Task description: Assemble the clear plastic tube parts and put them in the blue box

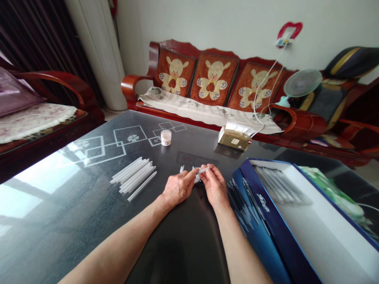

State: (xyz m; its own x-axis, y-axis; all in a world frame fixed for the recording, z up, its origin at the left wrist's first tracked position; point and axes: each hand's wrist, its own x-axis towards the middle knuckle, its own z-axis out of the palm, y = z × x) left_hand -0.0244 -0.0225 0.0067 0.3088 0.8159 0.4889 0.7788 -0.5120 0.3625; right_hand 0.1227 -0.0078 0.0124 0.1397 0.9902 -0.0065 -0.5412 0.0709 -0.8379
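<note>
Both hands meet over the middle of the dark table. Held between them is a slim whitish tube (202, 170), like a pen part. My right hand (215, 185) pinches its right end between thumb and fingers. My left hand (180, 186) is closed at its other end, with the index finger stretched along it. Small white pieces (181, 169) lie just beyond the left fingers, partly hidden. To the left lies a pile of white pen barrels (134, 177), side by side. Thin dark pen refills (241, 203) lie on a blue surface right of my right hand.
A blue box with a white inside (310, 221) stands at the right, with a row of grey pens (278, 183) in it. Farther back are a small white jar (166, 138) and a tissue box (235, 138). A green-and-white packet (331, 193) lies beyond the blue box.
</note>
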